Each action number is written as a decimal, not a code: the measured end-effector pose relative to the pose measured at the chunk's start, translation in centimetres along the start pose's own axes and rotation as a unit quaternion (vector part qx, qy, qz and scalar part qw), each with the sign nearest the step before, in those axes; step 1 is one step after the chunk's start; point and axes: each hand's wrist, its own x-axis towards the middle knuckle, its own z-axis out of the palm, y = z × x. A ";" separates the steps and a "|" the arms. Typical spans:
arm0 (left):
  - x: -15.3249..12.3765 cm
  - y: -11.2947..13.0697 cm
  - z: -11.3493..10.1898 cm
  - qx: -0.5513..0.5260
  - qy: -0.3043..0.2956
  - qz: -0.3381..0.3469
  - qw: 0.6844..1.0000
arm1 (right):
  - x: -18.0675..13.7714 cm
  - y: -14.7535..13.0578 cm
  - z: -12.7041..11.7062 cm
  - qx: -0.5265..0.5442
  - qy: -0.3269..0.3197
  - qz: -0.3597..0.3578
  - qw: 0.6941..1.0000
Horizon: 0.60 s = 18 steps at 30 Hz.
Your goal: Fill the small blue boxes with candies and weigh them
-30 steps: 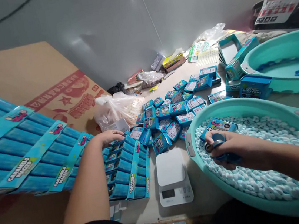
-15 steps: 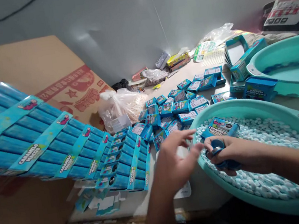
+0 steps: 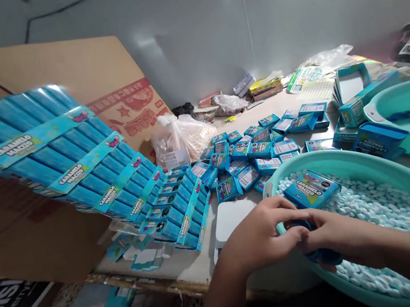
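"So, where are the blue round pieces [image 3: 329,256]?"

"In the right hand [image 3: 342,230], its fingers curled around them, over the near left part of the teal basin [image 3: 368,165]."

"And the left hand [image 3: 265,234]?"

"Just left of them, palm down, thumb and forefinger bent toward the upper piece, tips meeting the right hand's. Whether it pinches anything: can't tell, fingers overlap."

"Long axis of the pieces?"

"Not readable, mostly covered. What shows trails from between the two hands down and rightward, under the right hand."

"Nearer hand?"

"Right, since it has them. From the left hand they lie directly rightward, very close."

"Neighbours?"

"Blue carton [image 3: 310,189], printed face up, askew on the white pellets [image 3: 394,212], just beyond the right hand's knuckles. White scale [image 3: 233,216] on the left hand's far side, partly hidden by it."
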 end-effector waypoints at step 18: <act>0.2 0.8 1.4 0.120 0.109 -0.120 0.979 | 0.8 0.5 -1.3 0.052 0.006 -0.023 0.998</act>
